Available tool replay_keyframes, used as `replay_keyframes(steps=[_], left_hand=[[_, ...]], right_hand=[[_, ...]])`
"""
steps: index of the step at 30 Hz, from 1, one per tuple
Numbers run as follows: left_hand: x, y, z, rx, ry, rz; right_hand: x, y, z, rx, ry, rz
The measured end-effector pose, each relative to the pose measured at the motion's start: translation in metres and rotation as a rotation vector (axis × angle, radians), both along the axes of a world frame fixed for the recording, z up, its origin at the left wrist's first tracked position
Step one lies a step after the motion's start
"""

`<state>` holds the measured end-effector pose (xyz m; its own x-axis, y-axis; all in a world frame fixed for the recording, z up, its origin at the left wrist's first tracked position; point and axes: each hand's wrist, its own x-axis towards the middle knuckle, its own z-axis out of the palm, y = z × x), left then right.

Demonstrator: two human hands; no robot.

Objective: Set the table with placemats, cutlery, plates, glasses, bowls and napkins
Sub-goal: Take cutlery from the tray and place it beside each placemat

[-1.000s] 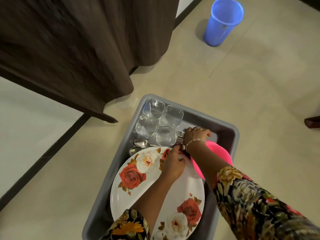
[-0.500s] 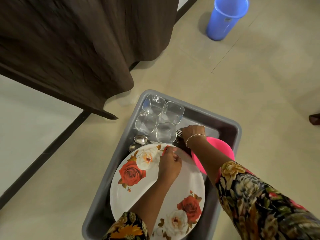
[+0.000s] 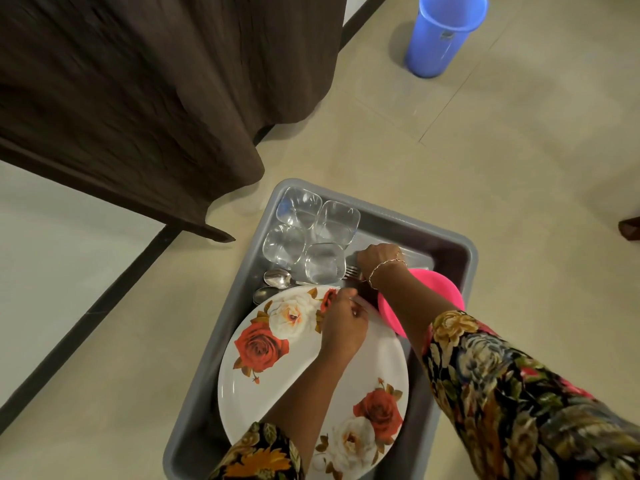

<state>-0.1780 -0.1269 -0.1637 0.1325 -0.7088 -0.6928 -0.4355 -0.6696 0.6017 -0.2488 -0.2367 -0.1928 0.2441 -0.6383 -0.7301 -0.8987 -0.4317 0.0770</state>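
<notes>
A grey plastic tub (image 3: pixel 460 244) sits on the floor. It holds several clear square glasses (image 3: pixel 304 237), spoons (image 3: pixel 277 278), forks (image 3: pixel 352 270), a pink bowl (image 3: pixel 440 296) and a white plate with red and white roses (image 3: pixel 277 368). My right hand (image 3: pixel 379 258) is curled over the forks behind the pink bowl and grips them. My left hand (image 3: pixel 344 323) lies over the plate's far rim, its fingertips pinching the edge there.
A dark brown cloth (image 3: pixel 138 98) hangs off a table at the upper left, just beside the tub. A blue plastic bucket (image 3: pixel 443 32) stands on the tiled floor at the top right. Bare floor lies to the right of the tub.
My left hand has slid back from the forks onto the plate's rim. My right hand stays curled over the forks and has barely shifted. The view has tilted slightly.
</notes>
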Motion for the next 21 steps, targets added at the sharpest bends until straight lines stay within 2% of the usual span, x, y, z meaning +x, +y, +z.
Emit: replay_keyframes(steps=[5, 12, 17, 21], left_hand=[[0.003, 0.0, 0.0, -0.002, 0.008, 0.004], [0.002, 0.001, 0.005, -0.013, 0.017, 0.001], [-0.001, 0.0, 0.017, -0.044, 0.04, -0.07], [-0.004, -0.001, 0.03, -0.072, 0.072, -0.103]], right_hand=[[-0.003, -0.003, 0.002, 0.034, -0.04, -0.002], [-0.023, -0.023, 0.008, 0.119, -0.127, -0.158], [-0.05, -0.031, 0.023, 0.083, -0.36, -0.303], [-0.065, -0.024, 0.043, 0.014, -0.676, -0.508]])
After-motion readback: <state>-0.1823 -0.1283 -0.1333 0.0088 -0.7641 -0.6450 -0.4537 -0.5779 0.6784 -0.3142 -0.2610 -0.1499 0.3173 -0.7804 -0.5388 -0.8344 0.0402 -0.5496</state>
